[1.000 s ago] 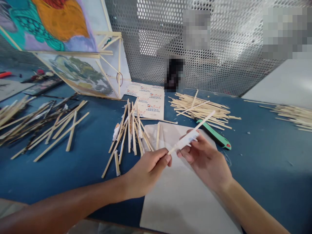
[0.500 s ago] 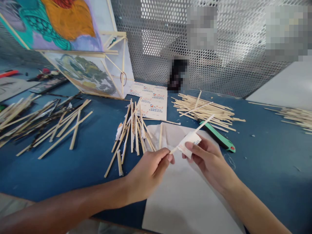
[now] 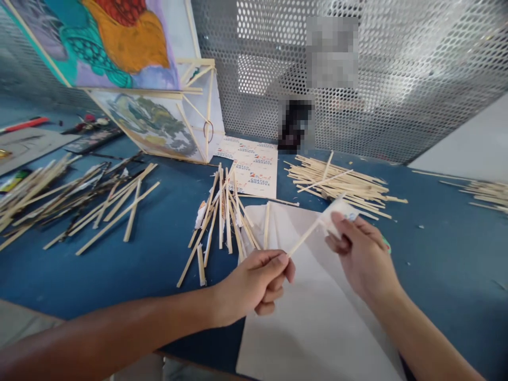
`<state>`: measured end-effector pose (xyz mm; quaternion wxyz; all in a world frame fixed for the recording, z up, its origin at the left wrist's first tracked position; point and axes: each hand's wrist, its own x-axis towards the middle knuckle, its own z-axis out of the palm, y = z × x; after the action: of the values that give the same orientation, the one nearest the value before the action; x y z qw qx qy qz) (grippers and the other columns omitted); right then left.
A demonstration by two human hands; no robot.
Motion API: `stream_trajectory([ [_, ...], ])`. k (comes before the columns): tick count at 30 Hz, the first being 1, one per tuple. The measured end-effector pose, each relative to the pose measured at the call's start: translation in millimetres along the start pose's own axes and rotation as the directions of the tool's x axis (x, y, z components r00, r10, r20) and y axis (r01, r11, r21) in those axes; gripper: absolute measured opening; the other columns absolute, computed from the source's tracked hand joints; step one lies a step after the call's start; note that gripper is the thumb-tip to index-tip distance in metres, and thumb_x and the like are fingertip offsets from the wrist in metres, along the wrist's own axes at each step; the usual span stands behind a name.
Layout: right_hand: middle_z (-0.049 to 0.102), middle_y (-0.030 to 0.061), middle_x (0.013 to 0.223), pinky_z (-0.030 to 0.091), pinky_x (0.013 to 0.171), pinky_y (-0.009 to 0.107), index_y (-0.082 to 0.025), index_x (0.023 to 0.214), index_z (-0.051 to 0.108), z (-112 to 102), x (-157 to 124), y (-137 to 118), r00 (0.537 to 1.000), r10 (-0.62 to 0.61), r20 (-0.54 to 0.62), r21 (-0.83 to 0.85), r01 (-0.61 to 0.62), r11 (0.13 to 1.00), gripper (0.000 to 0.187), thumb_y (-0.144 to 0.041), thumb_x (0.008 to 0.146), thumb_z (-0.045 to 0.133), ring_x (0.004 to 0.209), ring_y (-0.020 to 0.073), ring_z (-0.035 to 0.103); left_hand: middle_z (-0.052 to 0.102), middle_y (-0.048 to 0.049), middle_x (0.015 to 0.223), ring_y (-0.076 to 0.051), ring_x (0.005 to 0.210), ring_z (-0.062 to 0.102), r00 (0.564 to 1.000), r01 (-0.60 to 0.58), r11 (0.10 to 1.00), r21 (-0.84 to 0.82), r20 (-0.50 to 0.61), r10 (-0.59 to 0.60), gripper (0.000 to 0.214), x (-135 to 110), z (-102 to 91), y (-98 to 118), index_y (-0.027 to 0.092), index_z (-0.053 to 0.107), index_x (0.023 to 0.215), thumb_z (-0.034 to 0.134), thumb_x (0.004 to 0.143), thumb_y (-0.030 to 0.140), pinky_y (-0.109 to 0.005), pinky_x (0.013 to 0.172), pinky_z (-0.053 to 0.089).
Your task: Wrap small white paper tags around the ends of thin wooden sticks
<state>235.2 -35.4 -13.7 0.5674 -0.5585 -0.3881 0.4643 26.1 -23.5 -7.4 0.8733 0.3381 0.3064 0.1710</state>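
My left hand (image 3: 264, 278) pinches the lower end of a thin wooden stick (image 3: 305, 239) between thumb and forefinger. A folded piece of sandpaper (image 3: 335, 217), pale printed backing outward, wraps the stick's far end. My right hand (image 3: 353, 241) is closed on that sandpaper, thumb on top. Both hands are above a large white paper sheet (image 3: 293, 328). Left of the sheet, a loose heap of wooden sticks (image 3: 224, 222) partly overlaps its corner. Behind my right hand lies a pile of thin sticks (image 3: 337, 180); a green-handled cutter (image 3: 386, 244) is mostly hidden by the hand.
A larger sandpaper sheet (image 3: 256, 166) lies near the perforated metal screen (image 3: 254, 47). Stick-framed painted panels (image 3: 154, 119) stand at the back left. More sticks (image 3: 115, 206) cover the table's left side, and another bunch (image 3: 480, 190) lies far right on the blue table (image 3: 448, 296).
My right hand has slid the sandpaper up and to the right along the stick, toward its far tip. It now covers more of the cutter. My left hand keeps its pinch.
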Motion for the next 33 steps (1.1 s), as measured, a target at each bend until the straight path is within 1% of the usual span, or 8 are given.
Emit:
stream_trajectory([
  [4, 0.038, -0.0052, 0.053, 0.022, 0.046, 0.026, -0.018, 0.060, 0.054, -0.8, 2.2, 3.2, 0.982, 0.137, 0.129, -0.037, -0.133, 0.990, 0.042, -0.044, 0.082, 0.078, 0.049, 0.0077, 0.028, 0.018, 0.0116, 0.055, -0.006, 0.044, 0.008, 0.996, 0.047, 0.994, -0.098, 0.082, -0.039, 0.039, -0.8, -0.6, 3.6, 0.019, 0.054, 0.080, 0.055, 0.097, 0.054, -0.017, 0.039, 0.010],
  [7, 0.032, -0.0064, 0.053, 0.022, 0.045, 0.025, -0.020, 0.058, 0.049, -1.6, 3.2, 2.1, 0.998, 0.059, 0.010, 0.056, -0.060, 0.997, 0.045, -0.045, 0.081, 0.079, 0.049, 0.0077, 0.025, 0.019, 0.0111, 0.056, -0.006, 0.044, 0.008, 0.993, 0.057, 0.989, -0.140, 0.111, -0.042, 0.035, -4.1, -0.9, 7.5, 0.018, 0.056, 0.083, 0.057, 0.098, 0.050, -0.018, 0.038, 0.008],
  [10, 0.031, -0.0063, 0.051, 0.019, 0.043, 0.025, -0.020, 0.056, 0.048, -2.6, -0.1, -0.2, 0.993, 0.077, 0.091, -0.017, -0.076, 0.997, 0.047, -0.045, 0.079, 0.080, 0.047, 0.0073, 0.023, 0.020, 0.0108, 0.057, -0.006, 0.044, 0.008, 0.976, 0.090, 0.983, -0.157, 0.210, -0.056, 0.035, -8.0, -2.6, 10.4, 0.017, 0.057, 0.082, 0.056, 0.099, 0.047, -0.018, 0.037, 0.008],
  [13, 0.032, -0.0062, 0.051, 0.026, 0.044, 0.025, -0.020, 0.057, 0.049, -1.5, -6.0, -3.3, 1.000, -0.013, -0.017, 0.041, 0.013, 0.999, 0.046, -0.045, 0.078, 0.080, 0.048, 0.0079, 0.026, 0.017, 0.0108, 0.056, -0.006, 0.044, 0.004, 0.959, 0.137, 0.970, -0.199, 0.271, -0.080, 0.035, -10.6, -4.4, 10.0, 0.017, 0.057, 0.083, 0.051, 0.101, 0.047, -0.018, 0.037, 0.007],
  [16, 0.035, -0.0057, 0.049, 0.028, 0.044, 0.025, -0.020, 0.057, 0.052, 0.1, -8.6, -5.7, 0.999, 0.031, 0.041, 0.055, -0.034, 0.998, 0.044, -0.047, 0.075, 0.082, 0.047, 0.0082, 0.029, 0.016, 0.0108, 0.056, -0.006, 0.043, 0.004, 0.944, 0.170, 0.961, -0.216, 0.317, -0.095, 0.037, -11.5, -4.5, 8.0, 0.017, 0.059, 0.084, 0.050, 0.102, 0.047, -0.018, 0.036, 0.008],
  [22, 0.037, -0.0056, 0.050, 0.026, 0.045, 0.025, -0.019, 0.058, 0.053, -3.5, -2.1, -6.9, 0.999, 0.044, 0.006, -0.009, -0.044, 0.999, 0.047, -0.052, 0.076, 0.081, 0.048, 0.0082, 0.029, 0.018, 0.0114, 0.054, -0.006, 0.042, 0.004, 0.949, 0.182, 0.959, -0.218, 0.294, -0.114, 0.037, -11.3, -4.2, 7.5, 0.018, 0.058, 0.082, 0.052, 0.101, 0.049, -0.016, 0.034, 0.010],
  [25, 0.036, -0.0053, 0.051, 0.027, 0.047, 0.026, -0.020, 0.056, 0.050, -1.0, -2.5, -6.9, 0.999, -0.036, -0.040, -0.017, 0.036, 0.999, 0.051, -0.056, 0.079, 0.076, 0.049, 0.0086, 0.029, 0.018, 0.0118, 0.053, -0.005, 0.041, 0.005, 0.961, 0.158, 0.965, -0.207, 0.257, -0.102, 0.037, -10.3, -4.7, 7.8, 0.018, 0.057, 0.081, 0.054, 0.099, 0.050, -0.015, 0.034, 0.011],
  [33, 0.042, -0.0036, 0.054, 0.026, 0.047, 0.026, -0.020, 0.060, 0.053, -5.3, -1.6, -9.1, 0.998, -0.015, 0.053, -0.064, 0.019, 0.998, 0.046, -0.054, 0.083, 0.073, 0.050, 0.0096, 0.033, 0.019, 0.0119, 0.053, -0.005, 0.041, 0.005, 0.961, 0.172, 0.973, -0.155, 0.243, -0.131, 0.039, -9.8, -5.1, 8.0, 0.018, 0.055, 0.080, 0.055, 0.098, 0.052, -0.015, 0.034, 0.010],
])
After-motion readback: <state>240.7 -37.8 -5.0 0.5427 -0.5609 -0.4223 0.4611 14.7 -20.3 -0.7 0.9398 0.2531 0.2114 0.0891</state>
